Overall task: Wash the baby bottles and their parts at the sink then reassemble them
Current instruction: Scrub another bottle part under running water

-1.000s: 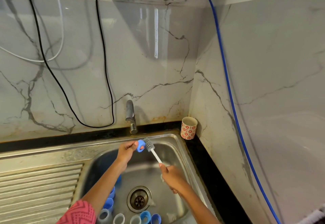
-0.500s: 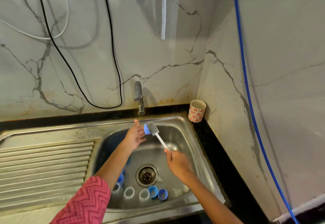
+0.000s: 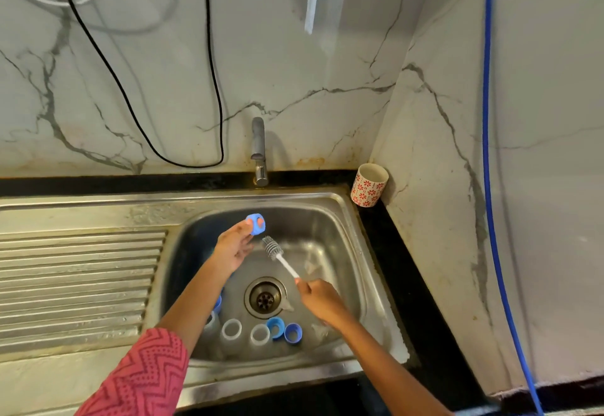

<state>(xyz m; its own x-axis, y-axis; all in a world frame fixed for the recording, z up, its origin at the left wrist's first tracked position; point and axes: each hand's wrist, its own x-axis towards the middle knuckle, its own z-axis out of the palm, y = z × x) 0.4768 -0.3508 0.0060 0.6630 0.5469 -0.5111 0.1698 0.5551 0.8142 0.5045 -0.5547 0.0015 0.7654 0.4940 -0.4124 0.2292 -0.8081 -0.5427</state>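
Near rim of sink: bottle parts lined up on the basin floor, white rings and blue collars, unwashed as far as I can judge. Right hand fingers curled round the bottle brush handle, bristles clear of the part. Left hand pinches a blue collar ring at the fingertips, over the basin below the tap. Advice: steady the ring, push bristles through its opening, twist, then rinse.
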